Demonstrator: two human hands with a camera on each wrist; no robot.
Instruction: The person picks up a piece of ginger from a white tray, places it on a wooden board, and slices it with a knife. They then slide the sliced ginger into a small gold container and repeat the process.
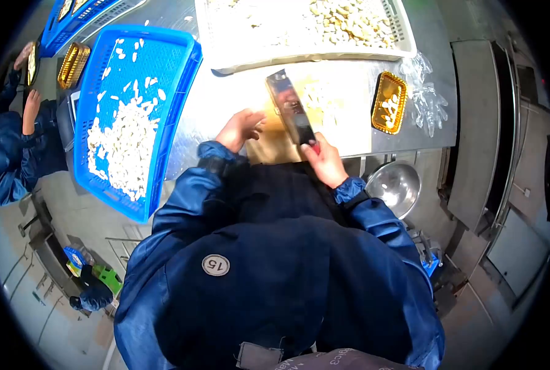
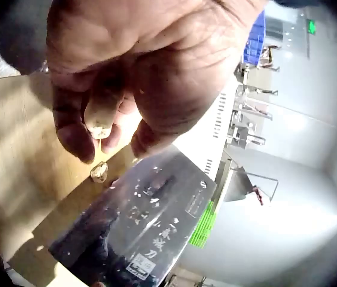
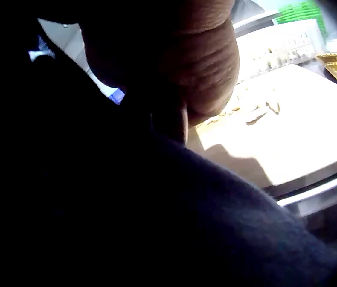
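My right hand (image 1: 327, 162) grips a cleaver (image 1: 292, 110) by its red-and-black handle, its broad blade over the pale cutting board (image 1: 354, 139). In the right wrist view that hand (image 3: 207, 75) is mostly dark and hides the cleaver. To the left of the blade is my left hand (image 1: 241, 129), fingers loosely bent and thumb apart from them. Below its fingertips in the left wrist view lies a small pale food piece (image 2: 99, 172), close by the blade (image 2: 150, 215), which has bits stuck to it. Several more pale pieces (image 3: 257, 113) lie on the board.
A blue basket (image 1: 185, 92) of white pieces stands left, a white crate (image 1: 312, 57) of beige pieces at the back. At right are a gold tray (image 1: 377, 114) and clear plastic gloves (image 1: 427, 102). A metal bowl (image 1: 395, 188) sits below the table edge. Another person (image 1: 10, 148) works at far left.
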